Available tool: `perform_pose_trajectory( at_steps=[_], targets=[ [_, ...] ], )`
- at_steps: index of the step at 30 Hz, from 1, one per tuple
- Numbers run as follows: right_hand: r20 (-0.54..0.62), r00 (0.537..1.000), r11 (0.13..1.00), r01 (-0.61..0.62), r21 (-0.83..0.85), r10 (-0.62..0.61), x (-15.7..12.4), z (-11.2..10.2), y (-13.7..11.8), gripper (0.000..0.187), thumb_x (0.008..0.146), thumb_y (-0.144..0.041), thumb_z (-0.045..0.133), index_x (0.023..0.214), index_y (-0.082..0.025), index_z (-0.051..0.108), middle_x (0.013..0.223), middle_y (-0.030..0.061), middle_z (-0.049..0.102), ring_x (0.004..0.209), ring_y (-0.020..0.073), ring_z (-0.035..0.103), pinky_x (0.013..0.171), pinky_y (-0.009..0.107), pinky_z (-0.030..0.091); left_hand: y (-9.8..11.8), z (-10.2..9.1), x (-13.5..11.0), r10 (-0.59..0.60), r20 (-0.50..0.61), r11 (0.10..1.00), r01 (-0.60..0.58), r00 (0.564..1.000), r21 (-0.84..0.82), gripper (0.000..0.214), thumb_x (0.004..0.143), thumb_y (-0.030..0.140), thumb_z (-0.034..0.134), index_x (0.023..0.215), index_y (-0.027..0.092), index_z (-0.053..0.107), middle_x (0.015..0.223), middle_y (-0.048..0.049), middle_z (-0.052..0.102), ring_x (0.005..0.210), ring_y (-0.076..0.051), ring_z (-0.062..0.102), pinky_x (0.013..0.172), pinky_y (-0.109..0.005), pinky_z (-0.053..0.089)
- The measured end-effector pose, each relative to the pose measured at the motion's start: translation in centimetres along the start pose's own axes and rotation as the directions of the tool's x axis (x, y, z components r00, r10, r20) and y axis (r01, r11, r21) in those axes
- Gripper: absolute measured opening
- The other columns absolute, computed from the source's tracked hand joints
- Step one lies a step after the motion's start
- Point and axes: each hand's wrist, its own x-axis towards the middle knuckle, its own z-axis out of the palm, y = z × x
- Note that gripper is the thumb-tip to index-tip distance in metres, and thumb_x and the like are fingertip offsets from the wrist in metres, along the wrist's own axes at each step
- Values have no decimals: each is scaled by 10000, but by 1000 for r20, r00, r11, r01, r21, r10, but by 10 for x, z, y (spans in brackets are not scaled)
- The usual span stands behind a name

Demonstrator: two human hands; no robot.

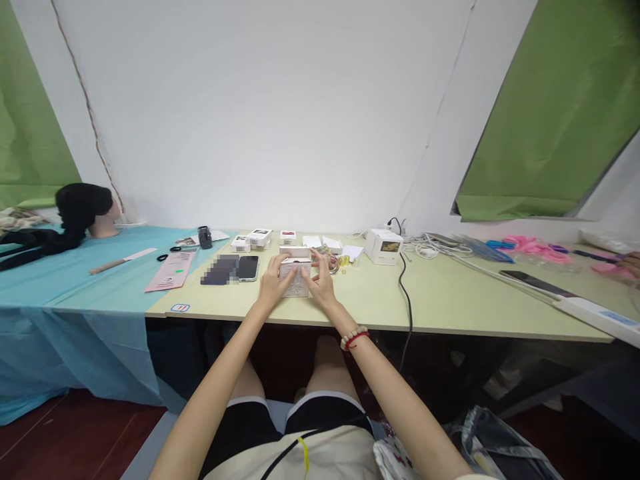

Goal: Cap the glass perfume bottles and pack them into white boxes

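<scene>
A small white cardboard box (296,285) with fine print on its near side stands at the front of the table, its top flap raised. My left hand (273,280) grips its left side, with the thumb on the front face. From the right, my right hand (321,285) holds the same box, its thumb also near the front top edge. Whatever is inside the box is hidden. Just beyond my right hand lie a coil of reddish wire (331,263) and small gold-coloured pieces (344,261). A phone (249,268) lies left of my left hand.
Several small white boxes (260,237) lie at the back, and a larger white box (383,247) stands right. A black cable (409,293) hangs over the table edge. Left are a knife (123,261), a pink packet (171,271) and a dark jar (205,237). Another person's hand (631,263) shows far right.
</scene>
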Motion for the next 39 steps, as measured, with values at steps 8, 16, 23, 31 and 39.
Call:
perform_pose_trajectory(
  at_steps=[8, 16, 23, 31, 39],
  targets=[
    [85, 996, 999, 25, -41, -21, -1, -3, -5, 335, 828, -373, 484, 1137, -249, 520, 1153, 71, 477, 947, 196, 536, 536, 247, 523, -1, -1, 0, -15, 3, 1000, 16, 1000, -19, 533, 806, 427, 533, 1280, 222, 404, 1183, -103, 531, 1030, -187, 540, 738, -266, 483],
    [-87, 996, 1000, -11, 29, 14, -1, 3, -2, 667, 790, -428, 535, 1345, -222, 228, 1195, 108, 490, 957, 204, 558, 646, 317, 544, -3, 1, -3, 158, 11, 985, -159, 987, 68, 364, 840, 346, 498, 1176, 225, 428, 1291, -126, 396, 1146, -206, 479, 861, -344, 471],
    [-84, 992, 993, 83, -81, -90, -1, 8, -10, 419, 879, -391, 415, 1264, -229, 388, 1267, 85, 460, 1137, 208, 468, 900, 373, 444, -3, 6, -2, 235, 45, 965, -238, 971, 108, 248, 876, 280, 429, 1105, 198, 480, 1362, -148, 274, 1214, -227, 420, 869, -344, 478],
    [-132, 990, 999, 43, -16, -45, -1, 8, -11, 236, 902, -393, 369, 1004, -207, 472, 1016, 61, 541, 891, 159, 538, 686, 279, 500, 0, 7, -3, 257, 22, 944, -256, 966, 206, 242, 865, 315, 445, 1067, 188, 487, 1327, -155, 286, 1137, -225, 479, 810, -330, 494],
    [-101, 984, 987, 141, -74, -148, -4, 5, -13, 229, 908, -329, 378, 1048, -225, 525, 1035, 65, 518, 950, 180, 528, 679, 300, 501, 4, 12, -3, 361, -35, 879, -327, 932, 346, 268, 820, 336, 500, 1022, 165, 453, 1258, -176, 380, 1214, -258, 379, 942, -406, 371]
  ],
)
